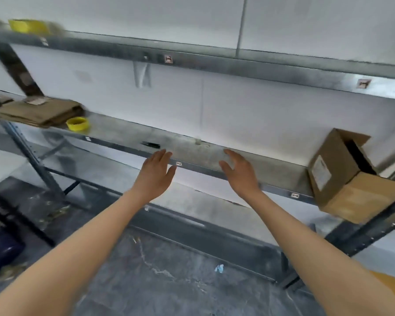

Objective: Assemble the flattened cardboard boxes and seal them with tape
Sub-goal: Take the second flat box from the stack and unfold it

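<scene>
Cardboard flats (39, 111) lay stacked at the metal shelf's (132, 133) left end beside yellow tape (77, 123); 1 assembled box (342, 172) sat far right. Left hand (154, 173) and right hand (241, 172) hovered spread, empty.

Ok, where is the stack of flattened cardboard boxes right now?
The flattened cardboard boxes lie at the far left of the middle shelf, with a yellow tape roll just right of them, well left of both hands.

hands: 2 (155, 173) (240, 173) | assembled box: 1 (342, 179) | flat box stack: 1 (39, 111) | yellow tape rolls: 2 (77, 123) (27, 25) | marker: 1 (151, 144)
</scene>
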